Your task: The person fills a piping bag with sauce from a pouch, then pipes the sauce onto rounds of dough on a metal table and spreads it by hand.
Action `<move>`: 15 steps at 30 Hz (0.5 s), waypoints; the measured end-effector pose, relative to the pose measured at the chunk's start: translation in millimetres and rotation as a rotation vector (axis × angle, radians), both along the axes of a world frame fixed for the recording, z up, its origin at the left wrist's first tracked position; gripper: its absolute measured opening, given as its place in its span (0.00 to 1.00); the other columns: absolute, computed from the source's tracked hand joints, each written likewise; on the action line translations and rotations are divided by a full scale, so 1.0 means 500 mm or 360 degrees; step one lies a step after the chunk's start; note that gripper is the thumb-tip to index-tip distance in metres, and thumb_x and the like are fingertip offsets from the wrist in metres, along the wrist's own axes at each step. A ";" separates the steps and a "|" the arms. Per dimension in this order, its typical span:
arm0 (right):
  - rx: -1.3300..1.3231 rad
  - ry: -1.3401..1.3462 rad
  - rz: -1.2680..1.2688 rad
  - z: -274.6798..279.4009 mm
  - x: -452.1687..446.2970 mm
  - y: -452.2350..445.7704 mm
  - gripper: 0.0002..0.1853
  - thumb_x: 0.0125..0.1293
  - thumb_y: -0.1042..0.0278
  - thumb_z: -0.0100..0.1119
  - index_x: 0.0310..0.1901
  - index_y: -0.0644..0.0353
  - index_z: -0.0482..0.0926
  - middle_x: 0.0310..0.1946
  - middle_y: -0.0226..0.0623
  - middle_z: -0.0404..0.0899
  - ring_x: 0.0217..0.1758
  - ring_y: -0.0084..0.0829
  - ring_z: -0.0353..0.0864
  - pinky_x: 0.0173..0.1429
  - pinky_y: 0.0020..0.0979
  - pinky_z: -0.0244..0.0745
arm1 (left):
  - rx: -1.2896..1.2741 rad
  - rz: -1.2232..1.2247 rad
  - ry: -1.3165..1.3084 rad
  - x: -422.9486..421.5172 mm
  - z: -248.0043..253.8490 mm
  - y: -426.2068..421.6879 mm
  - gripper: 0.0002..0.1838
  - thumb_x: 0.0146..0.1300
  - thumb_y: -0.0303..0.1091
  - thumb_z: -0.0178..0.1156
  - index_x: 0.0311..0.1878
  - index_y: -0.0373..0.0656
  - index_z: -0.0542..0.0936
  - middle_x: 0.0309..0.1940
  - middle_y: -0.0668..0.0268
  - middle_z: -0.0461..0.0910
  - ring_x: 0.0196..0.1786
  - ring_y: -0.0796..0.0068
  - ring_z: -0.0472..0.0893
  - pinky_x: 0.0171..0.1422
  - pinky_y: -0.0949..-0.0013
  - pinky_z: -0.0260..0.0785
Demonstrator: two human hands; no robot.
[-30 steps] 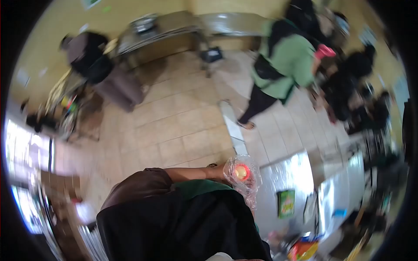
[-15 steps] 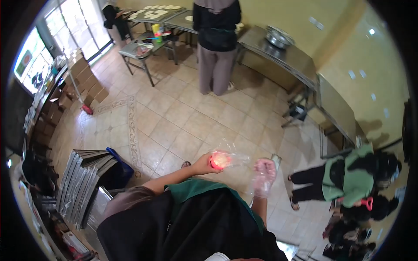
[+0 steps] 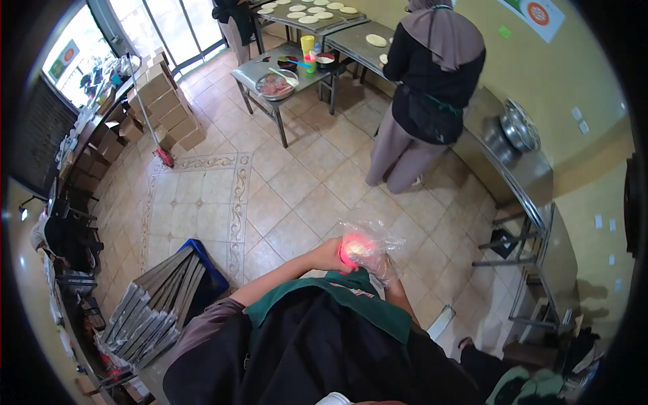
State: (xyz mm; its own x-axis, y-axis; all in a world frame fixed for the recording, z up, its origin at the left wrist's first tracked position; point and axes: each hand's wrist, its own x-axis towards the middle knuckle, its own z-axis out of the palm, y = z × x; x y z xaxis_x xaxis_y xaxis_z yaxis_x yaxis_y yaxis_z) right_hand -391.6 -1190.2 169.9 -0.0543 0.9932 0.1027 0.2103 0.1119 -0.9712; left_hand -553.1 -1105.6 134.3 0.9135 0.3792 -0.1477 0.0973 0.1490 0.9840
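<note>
In front of my apron, my left hand [image 3: 328, 255] is closed around a small red container [image 3: 348, 258] with a pale content, washed out by bright light. A clear plastic bag [image 3: 379, 237] spreads from the container's far and right side. My right hand [image 3: 378, 266], in a clear plastic glove, is at the container's right side and touches it or the bag. Glare and crinkled plastic hide its fingers, so their grip is unclear.
Metal trays [image 3: 145, 307] stand stacked at lower left beside a blue crate [image 3: 214, 273]. A person [image 3: 432, 88] works at the far tables. A low table [image 3: 304, 77] holds a bowl of meat [image 3: 275, 85]. Flat dough rounds [image 3: 316, 10] lie behind. Another person [image 3: 526, 386] is at lower right.
My gloved right hand has come left to the container in my left hand. My view has turned right and moved nearer the far tables. The person in green has dropped to the lower edge.
</note>
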 end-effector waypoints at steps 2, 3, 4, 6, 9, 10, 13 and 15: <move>0.0093 -0.0140 0.0026 -0.041 0.049 0.127 0.27 0.53 0.58 0.67 0.54 0.62 0.74 0.47 0.41 0.77 0.52 0.35 0.75 0.56 0.37 0.68 | -0.0021 0.0030 -0.0027 0.035 0.006 0.117 0.25 0.43 0.23 0.68 0.49 0.39 0.74 0.38 0.66 0.81 0.42 0.78 0.78 0.49 0.72 0.72; 0.0126 -0.0191 0.0033 -0.058 0.074 0.193 0.26 0.54 0.58 0.67 0.53 0.61 0.74 0.47 0.41 0.77 0.51 0.35 0.76 0.56 0.37 0.69 | -0.0050 0.0050 -0.0038 0.053 0.001 0.167 0.23 0.44 0.23 0.68 0.48 0.39 0.76 0.37 0.67 0.81 0.41 0.80 0.78 0.47 0.72 0.72; 0.0146 -0.0222 0.0040 -0.070 0.098 0.257 0.26 0.54 0.59 0.66 0.53 0.61 0.75 0.46 0.40 0.78 0.50 0.35 0.76 0.55 0.37 0.69 | 0.0024 0.0046 0.0077 0.073 0.002 0.219 0.22 0.44 0.23 0.68 0.46 0.39 0.76 0.36 0.67 0.81 0.39 0.79 0.79 0.44 0.72 0.73; 0.0132 -0.0268 0.0056 -0.075 0.138 0.401 0.24 0.54 0.59 0.66 0.52 0.60 0.76 0.44 0.40 0.79 0.49 0.34 0.77 0.54 0.36 0.70 | -0.0090 0.0284 0.0085 0.117 -0.001 0.332 0.20 0.43 0.24 0.67 0.43 0.38 0.78 0.34 0.66 0.81 0.38 0.77 0.79 0.45 0.71 0.73; -0.0319 -0.0148 0.0060 -0.079 0.167 0.604 0.19 0.55 0.61 0.65 0.48 0.57 0.78 0.38 0.39 0.81 0.41 0.35 0.80 0.47 0.34 0.74 | -0.0145 0.0517 0.0275 0.147 0.029 0.473 0.18 0.43 0.25 0.68 0.41 0.37 0.78 0.32 0.67 0.81 0.36 0.77 0.80 0.44 0.71 0.73; -0.0008 -0.0144 0.0127 -0.107 0.176 0.673 0.17 0.56 0.62 0.63 0.47 0.58 0.78 0.38 0.39 0.81 0.40 0.37 0.80 0.45 0.35 0.74 | -0.0135 0.0600 0.0299 0.153 0.077 0.519 0.18 0.44 0.26 0.68 0.41 0.37 0.78 0.31 0.67 0.81 0.36 0.78 0.79 0.43 0.71 0.73; 0.0178 -0.0180 -0.0026 -0.038 0.150 0.811 0.16 0.55 0.65 0.62 0.46 0.57 0.78 0.40 0.39 0.81 0.42 0.39 0.79 0.47 0.37 0.73 | -0.0119 0.0756 0.0221 0.145 0.105 0.651 0.18 0.45 0.26 0.69 0.42 0.37 0.78 0.33 0.67 0.80 0.38 0.78 0.79 0.40 0.72 0.74; 0.0561 -0.0438 0.0134 -0.045 0.147 0.895 0.16 0.54 0.67 0.60 0.46 0.56 0.79 0.42 0.40 0.80 0.45 0.41 0.78 0.51 0.40 0.72 | -0.0033 0.0812 0.0308 0.132 0.126 0.726 0.21 0.44 0.25 0.70 0.44 0.37 0.76 0.35 0.67 0.80 0.39 0.78 0.78 0.41 0.72 0.74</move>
State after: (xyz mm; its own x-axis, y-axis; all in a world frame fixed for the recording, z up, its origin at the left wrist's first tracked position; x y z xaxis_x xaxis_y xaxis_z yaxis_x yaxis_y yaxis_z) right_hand -317.9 -742.8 147.6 -0.2061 0.8912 0.4040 0.4312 0.4533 -0.7801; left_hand -487.0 -742.7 197.3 0.5697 0.7623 -0.3071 0.1869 0.2437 0.9517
